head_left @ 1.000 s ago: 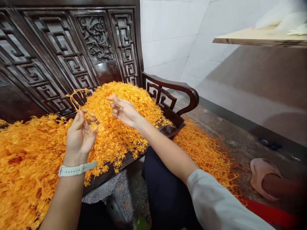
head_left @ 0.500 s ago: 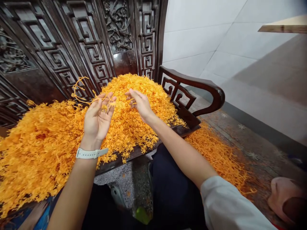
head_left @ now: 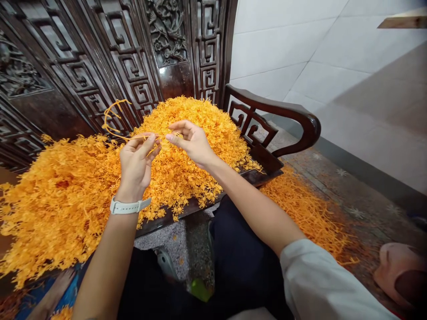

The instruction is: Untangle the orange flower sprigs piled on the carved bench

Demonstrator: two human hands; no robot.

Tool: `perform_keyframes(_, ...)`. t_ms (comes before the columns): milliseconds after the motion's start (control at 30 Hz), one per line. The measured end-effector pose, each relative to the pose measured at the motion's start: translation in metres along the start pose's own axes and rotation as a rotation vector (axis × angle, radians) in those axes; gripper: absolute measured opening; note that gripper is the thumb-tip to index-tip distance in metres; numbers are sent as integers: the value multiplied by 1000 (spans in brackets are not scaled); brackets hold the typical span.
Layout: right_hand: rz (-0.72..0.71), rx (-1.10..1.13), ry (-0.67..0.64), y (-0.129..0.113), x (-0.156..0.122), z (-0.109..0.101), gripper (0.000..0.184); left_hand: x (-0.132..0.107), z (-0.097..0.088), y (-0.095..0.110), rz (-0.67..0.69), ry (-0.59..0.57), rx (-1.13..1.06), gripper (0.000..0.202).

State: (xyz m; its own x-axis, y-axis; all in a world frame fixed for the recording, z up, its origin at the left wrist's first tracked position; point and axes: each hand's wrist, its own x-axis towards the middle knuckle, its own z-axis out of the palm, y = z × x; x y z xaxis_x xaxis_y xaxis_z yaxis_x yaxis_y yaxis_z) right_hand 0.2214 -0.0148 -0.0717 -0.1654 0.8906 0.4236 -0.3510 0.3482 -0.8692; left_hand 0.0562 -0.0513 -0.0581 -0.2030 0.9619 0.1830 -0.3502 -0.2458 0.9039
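My left hand (head_left: pixel 136 161), with a white watch on its wrist, pinches a thin orange plastic sprig (head_left: pixel 113 120) whose curled stems stick up to the left. My right hand (head_left: pixel 190 141) faces it, fingertips pinched at the sprig's other end where small orange flowers sit. Both hands hover over a big heap of small orange plastic flowers (head_left: pixel 187 146) piled on a dark carved wooden bench (head_left: pixel 263 164). A looser mass of orange sprigs (head_left: pixel 50 195) covers the bench's left part.
The bench's carved backrest (head_left: pixel 133 58) rises behind the heaps and its curved armrest (head_left: pixel 283 115) stands at the right. More orange stems (head_left: pixel 300 213) lie on the floor right of the bench. A pink slipper (head_left: pixel 400 275) is at the lower right. White tiled wall behind.
Both hands have come together: the right hand, open and apart a second ago, now pinches the sprig end that the left hand holds. The camera view has shifted left and down.
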Motion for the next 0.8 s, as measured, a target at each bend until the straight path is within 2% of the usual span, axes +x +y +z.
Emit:
perform_keyframes(100, 66, 110, 88, -8, 0, -2, 55, -1, -1, 0, -55, -4, -21, 22)
perform_keyframes(167, 155, 184, 115, -11, -1, -3, 56, -2, 1, -2, -34, 6, -59, 25)
perform_keyframes(300, 311, 300, 59, -8, -5, 3, 57, -2, 8, -13, 77, 36, -143, 28)
perform_keyframes(400, 321, 304, 33, -5, -8, 11, 49, -5, 13, -23, 84, 33, -77, 26)
perform_keyframes(500, 297, 325, 75, -2, -7, 15, 47, -17, 19, -24, 168, 15, 171, 34)
perform_keyframes(633, 333, 363, 128, -2, -3, 14, 54, -47, 27, -4, 405, -108, 719, 51)
perform_keyframes(733, 349, 407, 149, -5, -1, 14, 57, -71, 36, 18, 537, -214, 1022, 38)
perform_keyframes(800, 339, 431, 138, -9, -1, 15, 59, -87, 43, 32, 628, -292, 1146, 16)
